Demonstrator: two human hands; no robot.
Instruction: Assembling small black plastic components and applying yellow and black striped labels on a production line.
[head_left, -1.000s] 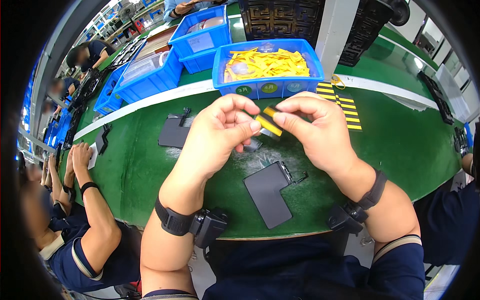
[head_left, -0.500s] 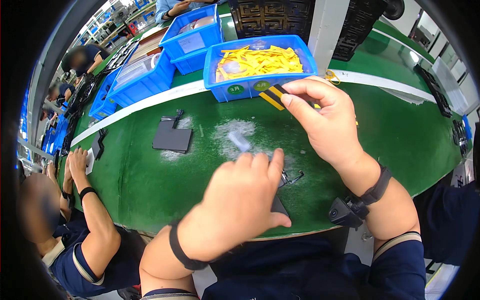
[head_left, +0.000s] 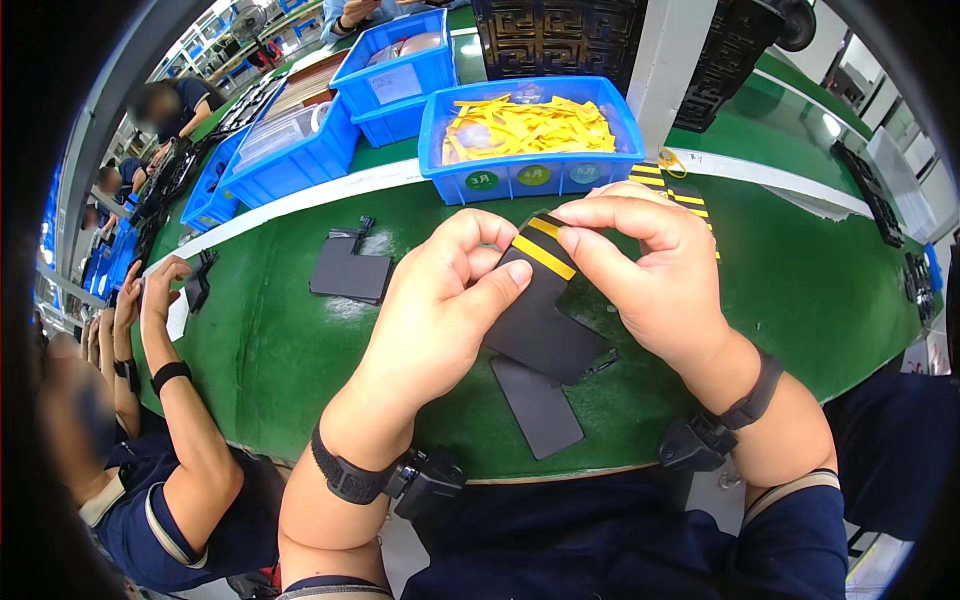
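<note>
A flat black L-shaped panel hangs tilted above the table, its upper left edge pinched between the thumb and fingers of my left hand. Across the panel's top end lies a black strip with yellow bands. My right hand pinches that end at its right corner, thumb and forefinger on the banded strip. Whether the strip is stuck down I cannot tell. Below the held panel, another black flat piece rests on the table near its front edge, partly covered from view.
On the green table, several dark panels are stacked to the left. Yellow-banded strips lie behind my right hand. A blue bin of yellow pieces stands at the back. A co-worker's arm is at the left.
My left hand has picked up the black L-shaped panel from the table and raised it to my right hand. The yellow-banded strip now lies against the panel's top end.
</note>
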